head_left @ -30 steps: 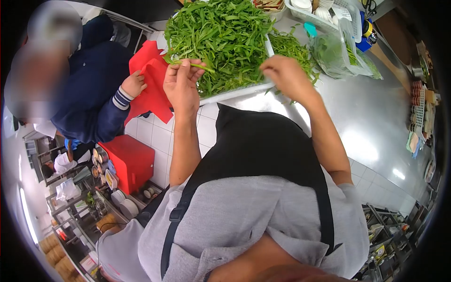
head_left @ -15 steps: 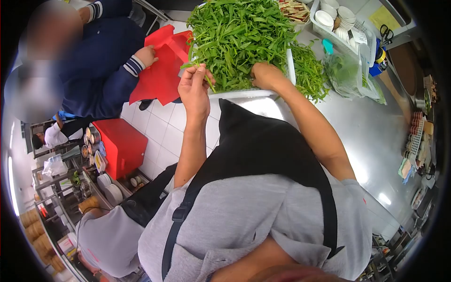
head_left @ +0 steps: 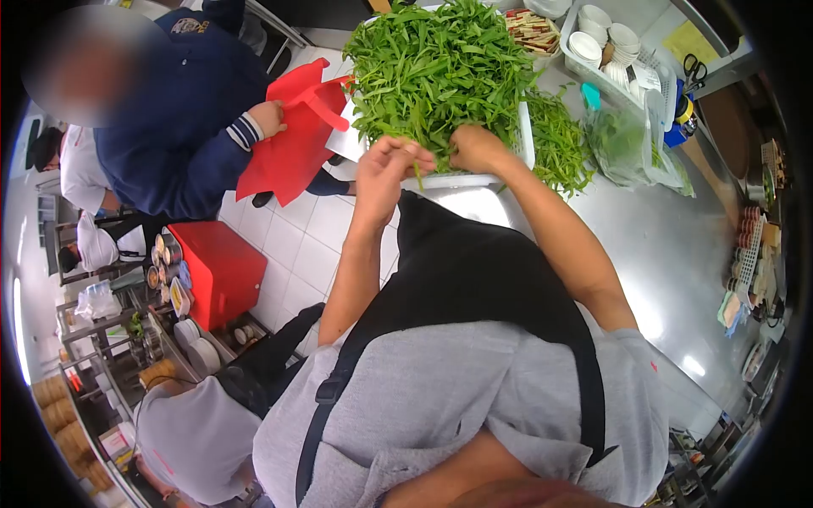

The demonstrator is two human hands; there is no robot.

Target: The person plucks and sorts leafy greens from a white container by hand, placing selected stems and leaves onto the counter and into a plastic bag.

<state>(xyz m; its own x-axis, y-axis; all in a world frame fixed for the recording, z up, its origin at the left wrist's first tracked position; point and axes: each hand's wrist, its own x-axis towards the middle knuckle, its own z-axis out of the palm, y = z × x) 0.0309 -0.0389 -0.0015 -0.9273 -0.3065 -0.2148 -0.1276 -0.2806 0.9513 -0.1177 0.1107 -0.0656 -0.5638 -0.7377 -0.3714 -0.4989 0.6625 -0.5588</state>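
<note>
Greens (head_left: 432, 72) in white tray (head_left: 527, 137), left fingers (head_left: 408, 150) tight on a stem (head_left: 418, 176), hold of right fingers (head_left: 460, 152) unclear.

The left hand (head_left: 391, 169) is pinching and pointing toward the right hand (head_left: 478, 151), just beside it, which is curling, back upward. The left arm (head_left: 353, 262) is pointing forward; the right arm (head_left: 572, 233) is slanting inward.

Even, bright light; a long white strip light (head_left: 19, 330) glows at far left. Glare whitens patches of the smooth silver metal surface (head_left: 631, 229). Fisheye distortion curves the edges into black corners; blur masks the head (head_left: 89, 72) of a person in a navy-blue jacket (head_left: 174, 127).
</note>
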